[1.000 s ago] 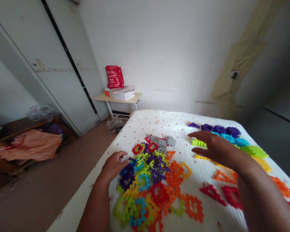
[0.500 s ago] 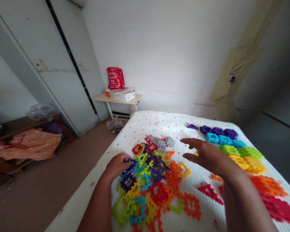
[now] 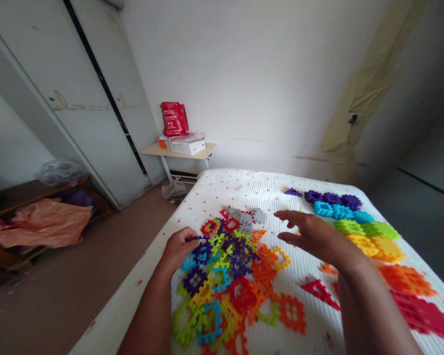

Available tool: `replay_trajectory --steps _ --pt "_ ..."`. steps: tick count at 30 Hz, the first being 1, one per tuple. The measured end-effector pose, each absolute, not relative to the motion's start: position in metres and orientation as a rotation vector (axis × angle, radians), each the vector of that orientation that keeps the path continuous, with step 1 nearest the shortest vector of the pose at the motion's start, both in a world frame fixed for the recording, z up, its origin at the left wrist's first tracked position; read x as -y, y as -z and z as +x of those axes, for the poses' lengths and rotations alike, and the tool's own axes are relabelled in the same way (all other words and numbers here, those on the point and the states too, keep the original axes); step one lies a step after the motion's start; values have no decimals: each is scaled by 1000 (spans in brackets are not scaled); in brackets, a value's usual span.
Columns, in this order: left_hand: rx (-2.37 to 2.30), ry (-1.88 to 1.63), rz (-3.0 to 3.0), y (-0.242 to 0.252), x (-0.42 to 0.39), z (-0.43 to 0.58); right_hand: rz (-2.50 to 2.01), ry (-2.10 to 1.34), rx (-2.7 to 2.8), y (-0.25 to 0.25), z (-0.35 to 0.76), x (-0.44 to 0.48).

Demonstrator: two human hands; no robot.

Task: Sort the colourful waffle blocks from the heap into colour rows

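My left hand [image 3: 180,248] is at the left edge of a mixed heap of coloured interlocking pieces, its thumb and fingers pinched on a small dark purple piece [image 3: 200,238], mostly hidden. My right hand [image 3: 303,229] hovers over the bed right of the heap, fingers apart and holding nothing. In the heap lie a purple window piece [image 3: 195,280], a red piece [image 3: 243,293], an orange window piece [image 3: 292,312] and grey pieces [image 3: 259,216] at the far side.
Sorted stacks run down the bed's right side: purple [image 3: 332,198], blue [image 3: 342,212], green [image 3: 382,230], yellow [image 3: 388,250], orange [image 3: 407,279] and red [image 3: 425,313]. A red triangle [image 3: 321,293] lies near my right forearm. Beyond the white bed stands a small table [image 3: 150,149] with a red bag [image 3: 174,119].
My left hand has risen slightly from the heap with its fingers pinched on the purple piece. My right hand has kept nearly the same pose; the view has shifted a little.
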State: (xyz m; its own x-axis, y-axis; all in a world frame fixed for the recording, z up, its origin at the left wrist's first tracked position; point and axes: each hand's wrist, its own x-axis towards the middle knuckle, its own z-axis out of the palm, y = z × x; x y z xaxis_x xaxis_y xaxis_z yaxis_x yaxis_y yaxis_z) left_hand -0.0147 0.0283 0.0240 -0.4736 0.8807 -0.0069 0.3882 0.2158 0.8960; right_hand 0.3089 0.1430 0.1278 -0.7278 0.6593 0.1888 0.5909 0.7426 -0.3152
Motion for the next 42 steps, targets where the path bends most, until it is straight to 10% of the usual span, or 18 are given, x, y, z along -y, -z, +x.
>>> replay_trajectory --steps 42 --pt "-1641 -1529 991 -32 -41 42 -968 -491 2556 -56 204 -100"
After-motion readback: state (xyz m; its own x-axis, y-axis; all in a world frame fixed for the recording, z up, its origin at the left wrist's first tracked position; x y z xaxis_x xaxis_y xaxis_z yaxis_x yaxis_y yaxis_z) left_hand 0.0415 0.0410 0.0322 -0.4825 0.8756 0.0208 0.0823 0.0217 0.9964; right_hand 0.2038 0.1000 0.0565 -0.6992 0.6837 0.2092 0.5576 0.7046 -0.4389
